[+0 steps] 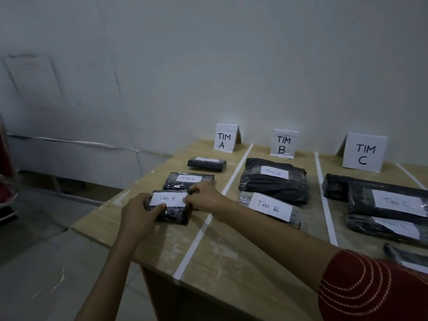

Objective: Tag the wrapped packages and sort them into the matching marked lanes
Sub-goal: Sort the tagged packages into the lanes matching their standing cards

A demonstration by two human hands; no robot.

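In the head view I saw the left hand [139,210] with its grip closed round the left end of the wrapped package [172,216], thumb on the Tim A tag [169,199]. The right hand [203,195] pinched the tag's other end. The package lay on the bench [231,251] in the lane below the TIM A sign [224,140]. I judged two risks. A tag pressed down crooked or only half stuck could peel off the slick wrap. A rightward nudge could slide the package onto the white tape line [208,218].
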